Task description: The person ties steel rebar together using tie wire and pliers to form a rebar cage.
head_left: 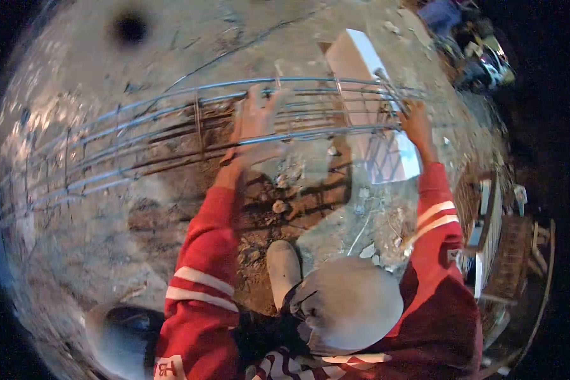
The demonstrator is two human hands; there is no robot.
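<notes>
A long cage of steel rebar [164, 166], made of parallel bars joined by square ties, runs across in front of me. My left hand [257, 123] is over the middle of the cage, blurred by motion, its fingers apart and nothing seen in them. Near the cage's right end, my right hand [418, 125] is closed around a slim, dark metal hand tool [389, 88], which slants up to the left across the bars. I cannot tell the tool's exact kind. Beneath that end stands a long white block [396, 161], with the bars' shadows falling on it.
Rough, dusty ground [164, 209] with loose stones and rubble surrounds my shoe [284, 269]. My bent knee [354, 304] is close below the cage. Wooden pieces [510, 259] lie at the right, and a cluttered heap [481, 63] sits at the upper right.
</notes>
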